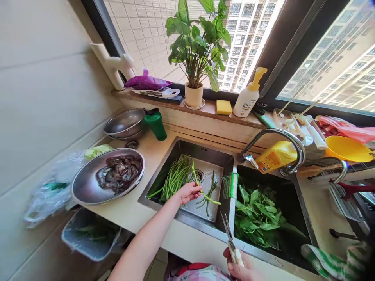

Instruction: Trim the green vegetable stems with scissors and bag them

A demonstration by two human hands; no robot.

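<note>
My left hand reaches into the left sink basin and pinches a long green bean that curves up and to the right. A pile of long green beans lies in that basin beside the hand. My right hand is near the bottom edge, closed on the handle of scissors whose blades point up toward the sink divider. Leafy greens fill the right basin.
A steel bowl of dark food sits left of the sink, above a bin. A faucet, yellow bottle, green cup, potted plant and soap bottle line the back.
</note>
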